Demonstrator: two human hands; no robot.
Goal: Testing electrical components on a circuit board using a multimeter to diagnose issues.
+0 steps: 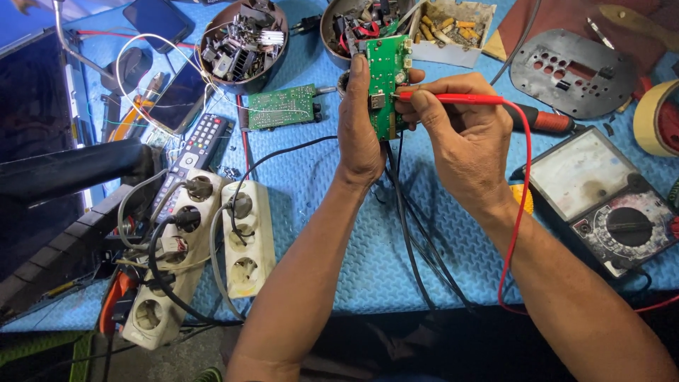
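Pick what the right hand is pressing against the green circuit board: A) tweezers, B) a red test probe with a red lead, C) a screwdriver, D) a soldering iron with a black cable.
B: the right hand pinches a thin red probe whose tip meets the green circuit board held upright by the left hand, and its red lead loops down toward the table edge beside the analog multimeter.

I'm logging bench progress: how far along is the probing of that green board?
Set up: the analog multimeter lies on the blue mat, its red lead running to the probe. In hand: the left hand holds the green circuit board upright, while the right hand presses the red probe against it. Left: a second green board lies untouched. The meter reading is not legible.
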